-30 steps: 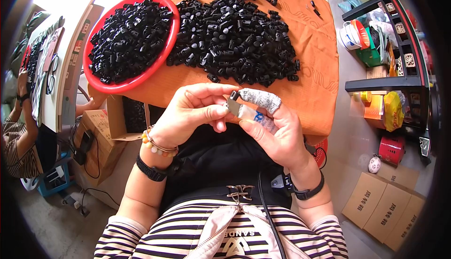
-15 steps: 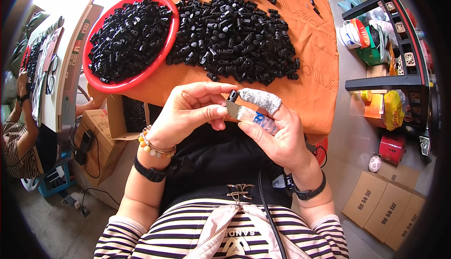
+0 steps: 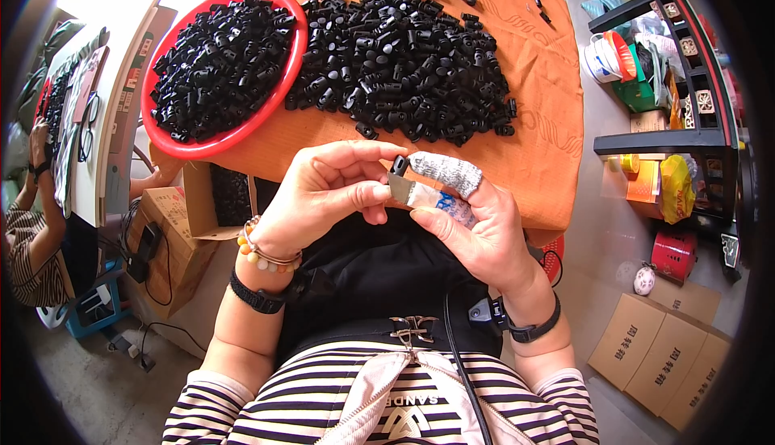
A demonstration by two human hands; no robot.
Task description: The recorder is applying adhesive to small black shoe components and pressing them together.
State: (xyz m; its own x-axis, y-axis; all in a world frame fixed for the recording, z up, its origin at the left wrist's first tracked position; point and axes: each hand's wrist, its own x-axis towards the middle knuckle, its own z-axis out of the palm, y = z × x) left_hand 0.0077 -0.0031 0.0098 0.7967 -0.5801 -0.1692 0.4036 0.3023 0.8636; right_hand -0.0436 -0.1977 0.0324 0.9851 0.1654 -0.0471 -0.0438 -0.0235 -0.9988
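Note:
My left hand [image 3: 335, 191] is closed, pinching a small black plastic cord lock [image 3: 400, 166] upright between its fingertips. My right hand [image 3: 484, 231] grips a flat metal blade [image 3: 400, 188] by its handle, which is wrapped in white and blue plastic [image 3: 436, 200]. The blade lies against the lower part of the cord lock, close to my left thumb. A grey knitted finger cover [image 3: 446, 172] sits on my right index finger, whose tip reaches the cord lock. Beyond my hands a big heap of the same black pieces [image 3: 404, 66] is spread on the orange-covered table [image 3: 537, 154].
A red basin [image 3: 296, 66] full of black pieces stands left of the heap. Cardboard boxes [image 3: 165, 243] are at the lower left, flattened cartons [image 3: 662, 356] at the lower right. A dark shelf [image 3: 646, 143] stands on the right. A person in striped clothing [image 3: 36, 251] shows at far left.
My right hand and the wrapped handle have shifted very slightly. Both grips, the cord lock and the heap look the same.

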